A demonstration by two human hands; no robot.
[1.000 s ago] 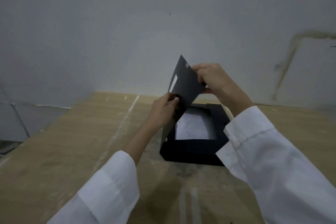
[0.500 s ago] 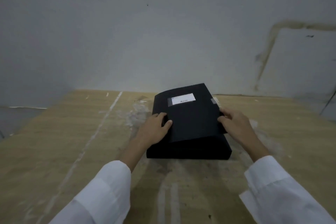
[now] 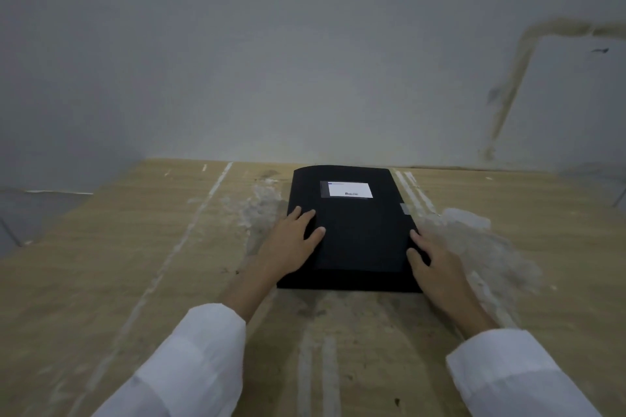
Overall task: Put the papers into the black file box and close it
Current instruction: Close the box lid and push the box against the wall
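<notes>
The black file box (image 3: 359, 230) lies flat on the wooden table with its lid down and a white label (image 3: 349, 189) near its far end. No papers show; the lid hides the inside. My left hand (image 3: 291, 242) rests flat on the lid's near left part, fingers spread. On the near right edge sits my right hand (image 3: 430, 259), thumb on the lid and fingers down the side. Both arms wear white sleeves.
The wooden table (image 3: 135, 264) has pale scuffed patches and white streaks around the box. A grey wall (image 3: 305, 61) rises right behind the table's far edge. The table's left edge drops to the floor (image 3: 30, 213).
The lid, held upright a second ago with papers showing inside, has come down flat. Both hands have shifted from gripping the lid to pressing on its near corners.
</notes>
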